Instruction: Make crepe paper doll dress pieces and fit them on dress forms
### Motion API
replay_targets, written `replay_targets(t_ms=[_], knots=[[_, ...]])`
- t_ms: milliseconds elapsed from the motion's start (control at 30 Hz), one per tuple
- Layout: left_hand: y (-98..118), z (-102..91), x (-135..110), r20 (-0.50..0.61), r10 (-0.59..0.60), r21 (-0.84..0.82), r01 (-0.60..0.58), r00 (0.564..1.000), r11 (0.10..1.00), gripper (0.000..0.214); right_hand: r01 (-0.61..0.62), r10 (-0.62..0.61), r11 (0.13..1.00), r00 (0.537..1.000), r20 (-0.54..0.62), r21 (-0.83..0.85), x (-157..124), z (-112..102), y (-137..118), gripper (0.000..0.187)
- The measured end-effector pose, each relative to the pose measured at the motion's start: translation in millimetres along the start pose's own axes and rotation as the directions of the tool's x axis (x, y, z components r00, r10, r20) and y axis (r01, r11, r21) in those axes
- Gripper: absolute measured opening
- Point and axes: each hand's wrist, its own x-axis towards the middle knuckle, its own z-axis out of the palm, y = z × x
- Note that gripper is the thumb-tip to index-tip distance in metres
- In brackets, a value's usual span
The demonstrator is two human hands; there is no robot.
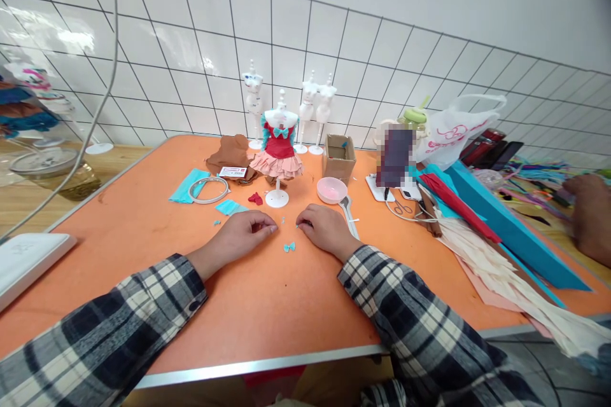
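Observation:
My left hand [243, 232] rests on the orange table with its fingers curled and thumb close to the fingertips; nothing shows between them. Opposite it, my right hand [327, 229] is closed in a pinch, with a tiny light-blue scrap [296, 226] at the fingertips. Between and just below the hands lies a small light-blue bow [289, 247]. Behind them stands a white mini mannequin [277, 197] in a red bodice [280, 147] with a blue bow and a ruffled pink skirt [277, 165]. A red scrap [256, 198] and a light-blue strip [231, 207] lie near my left hand.
A pink bowl [332, 190] and a grey-handled tool [348, 215] lie beyond my right hand. Tape roll [209, 198], cardboard box [338, 168] and scissors [403, 206] sit further back. Rolled coloured paper [506, 222] fills the right side. Another person's hand [592, 216] is at far right.

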Motion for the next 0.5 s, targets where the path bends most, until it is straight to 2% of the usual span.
replay_targets(t_ms=[167, 233, 300, 367, 433, 500], knots=[[-3.2, 1.0, -0.5, 0.012, 0.017, 0.001, -0.017, 1.0, 1.0, 0.028, 0.036, -0.036, 0.999, 0.999, -0.004, -0.012, 0.1, 0.7, -0.8, 0.012], [-3.8, 1.4, -0.6, 0.023, 0.033, -0.004, -0.033, 0.999, 0.999, 0.027, 0.061, -0.06, 0.998, 0.998, -0.035, 0.033, 0.5, 0.8, -1.2, 0.011], [-3.1, 1.5, -0.6, 0.043, 0.073, -0.016, -0.073, 0.996, 0.997, 0.028, 0.074, -0.061, 0.987, 0.994, -0.094, 0.142, 0.9, 1.2, -2.0, 0.009], [-0.9, 1.8, -0.6, 0.063, 0.129, -0.037, -0.127, 0.99, 0.991, 0.032, 0.054, -0.009, 0.95, 0.989, -0.147, 0.307, 1.4, 2.9, -4.1, 0.008], [2.2, 3.0, -0.7, 0.068, 0.166, -0.066, -0.162, 0.984, 0.985, 0.037, 0.007, 0.081, 0.869, 0.984, -0.156, 0.495, 1.8, 6.6, -8.5, 0.008], [5.2, 5.5, -1.1, 0.062, 0.184, -0.098, -0.177, 0.981, 0.979, 0.038, -0.034, 0.154, 0.747, 0.98, -0.123, 0.664, 2.1, 12.0, -14.7, 0.01]])
